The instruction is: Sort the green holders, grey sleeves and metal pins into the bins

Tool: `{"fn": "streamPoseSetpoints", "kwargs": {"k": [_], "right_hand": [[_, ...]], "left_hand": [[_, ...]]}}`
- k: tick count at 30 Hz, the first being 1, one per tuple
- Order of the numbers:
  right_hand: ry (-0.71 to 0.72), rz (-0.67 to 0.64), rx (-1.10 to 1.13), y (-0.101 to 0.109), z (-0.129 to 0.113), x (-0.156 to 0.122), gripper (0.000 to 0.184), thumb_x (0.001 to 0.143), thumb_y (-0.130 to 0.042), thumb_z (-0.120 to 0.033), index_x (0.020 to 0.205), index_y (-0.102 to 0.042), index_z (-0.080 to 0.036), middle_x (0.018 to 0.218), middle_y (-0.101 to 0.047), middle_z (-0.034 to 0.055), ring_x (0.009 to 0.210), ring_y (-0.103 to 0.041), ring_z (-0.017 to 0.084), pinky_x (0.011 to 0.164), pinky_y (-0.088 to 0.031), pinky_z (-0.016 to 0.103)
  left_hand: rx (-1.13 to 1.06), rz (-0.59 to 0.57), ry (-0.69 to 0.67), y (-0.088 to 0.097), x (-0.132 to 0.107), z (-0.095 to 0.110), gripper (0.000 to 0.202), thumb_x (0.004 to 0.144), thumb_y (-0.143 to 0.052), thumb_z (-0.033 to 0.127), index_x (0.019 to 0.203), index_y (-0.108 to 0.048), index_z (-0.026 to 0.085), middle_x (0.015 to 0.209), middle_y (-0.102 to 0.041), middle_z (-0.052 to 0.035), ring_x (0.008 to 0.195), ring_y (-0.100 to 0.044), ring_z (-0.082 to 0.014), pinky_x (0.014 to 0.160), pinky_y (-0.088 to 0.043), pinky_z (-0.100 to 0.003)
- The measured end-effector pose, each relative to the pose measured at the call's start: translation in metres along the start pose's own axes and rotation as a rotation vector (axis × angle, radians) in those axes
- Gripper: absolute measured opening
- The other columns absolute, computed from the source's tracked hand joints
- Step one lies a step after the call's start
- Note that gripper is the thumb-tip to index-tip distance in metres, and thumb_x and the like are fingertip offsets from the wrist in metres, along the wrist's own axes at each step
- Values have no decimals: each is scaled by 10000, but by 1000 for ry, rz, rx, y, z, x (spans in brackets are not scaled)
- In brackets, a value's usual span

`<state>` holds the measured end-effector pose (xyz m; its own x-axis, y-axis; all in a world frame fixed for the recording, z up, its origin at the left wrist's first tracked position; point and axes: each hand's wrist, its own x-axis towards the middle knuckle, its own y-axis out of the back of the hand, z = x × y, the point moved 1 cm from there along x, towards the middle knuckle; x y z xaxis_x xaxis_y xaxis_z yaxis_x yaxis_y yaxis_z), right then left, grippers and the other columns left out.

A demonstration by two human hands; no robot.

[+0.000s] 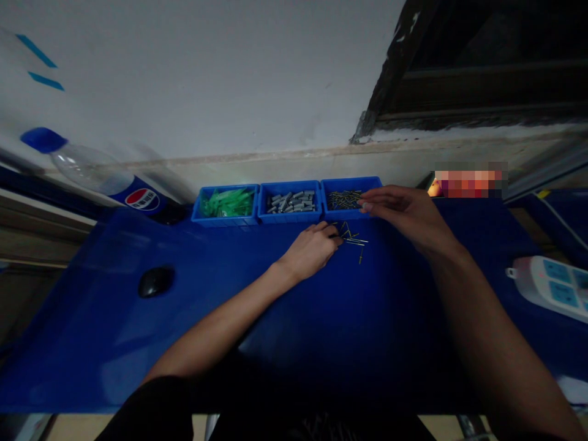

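Loose thin fasteners (pixel 354 241) are spread mid-frame at left hand (pixel 312 248), likely for easy pickup; its grip can't be told. Small pale piece (pixel 365 206) is pinched by right hand (pixel 404 211) at rightmost bin (pixel 340 215).

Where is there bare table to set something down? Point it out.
Free: blue tabletop between black mouse and left forearm; also between that arm and right forearm, this side of the loose pins. Crowded: around those pins, hemmed by the left hand, right hand and rightmost bin.
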<state>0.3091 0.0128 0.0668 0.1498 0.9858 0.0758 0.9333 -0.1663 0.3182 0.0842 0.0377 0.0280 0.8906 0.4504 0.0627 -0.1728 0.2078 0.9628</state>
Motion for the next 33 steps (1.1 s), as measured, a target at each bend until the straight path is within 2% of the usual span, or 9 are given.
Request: {"fn": "streamPoseSetpoints", "kwargs": {"k": [8,13,16,20,22,26,30,33], "right_hand": [[19,-78,-37,1,4,0,278,800,-861,-458,1005,-831,-272,1058,-832,63,979,-783,290,971,-618,490],[28,-95,-45,1,7,1,295,805,-856,-465,1015,-830,-260,1049,-832,65,966,-780,282,954,-615,482],[33,-93,-41,1,6,1,285,807,-852,-465,1001,-831,-258,1029,-833,64,948,-781,278,934,-617,476],[31,-88,-35,1,4,0,264,801,-856,-451,985,-830,-263,1015,-832,56,951,-781,277,938,-613,471],[25,-94,-40,1,3,0,249,803,-854,-442,982,-831,-270,1013,-832,51,940,-780,273,934,-612,466],[12,-106,-46,0,3,0,240,808,-851,-425,987,-833,-268,1015,-831,50,931,-778,264,921,-607,445],[5,-118,-51,0,6,0,269,808,-849,-440,999,-831,-252,1020,-831,58,958,-776,272,916,-605,432],[12,-125,-52,0,7,0,289,807,-848,-458,1007,-828,-251,1040,-832,62,968,-776,276,921,-606,434]], "left_hand": [[65,-7,29,0,2,3,243,1047,-480,101,1055,-722,113,1118,-717,-146,1011,-661,-263,904,-568,-398],[107,10,29,-2,1,3,243,1049,-469,89,1109,-704,94,1139,-704,-152,1014,-648,-250,909,-566,-386],[100,36,36,0,1,7,240,1070,-489,161,1161,-701,94,1162,-700,-148,1043,-637,-258,936,-565,-400],[89,64,-38,-1,1,13,273,1066,-521,172,1280,-683,124,1243,-687,-126,1138,-613,-265,1012,-542,-409],[105,36,-74,-4,2,15,280,1055,-518,130,1273,-694,124,1241,-688,-122,1160,-607,-271,1016,-537,-408],[126,0,-50,-8,2,15,242,1040,-520,96,1179,-718,104,1185,-700,-130,1122,-621,-277,977,-546,-415],[137,38,-24,-10,1,15,211,1043,-520,109,1115,-718,103,1125,-708,-125,1073,-633,-275,919,-556,-406],[138,103,-30,-13,1,16,228,1039,-548,132,1207,-701,104,1219,-701,-132,1118,-623,-279,959,-551,-413]]}}
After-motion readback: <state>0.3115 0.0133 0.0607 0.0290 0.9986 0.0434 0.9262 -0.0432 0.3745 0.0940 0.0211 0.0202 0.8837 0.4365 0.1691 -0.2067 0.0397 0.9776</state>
